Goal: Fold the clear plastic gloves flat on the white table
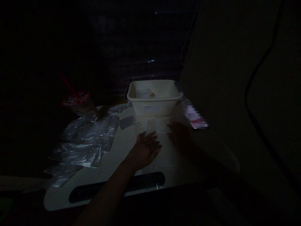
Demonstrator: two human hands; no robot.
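Note:
The scene is very dark. My left hand lies over the middle of the white table, its fingers apart and nothing seen in them. To its right, my right hand has its fingertips at the edge of a clear plastic piece; thumb and forefinger are apart. Two more clear pieces, one in the centre and one on the left, lie just beyond my left fingertips. Behind them stands a cream plastic basin with something pale and clear inside.
Crinkled clear plastic bags are heaped on the table's left side. Behind them is a cup with a red lid and straw. A flat grey packet lies left of the basin, a white and red item right. A dark cable hangs at right.

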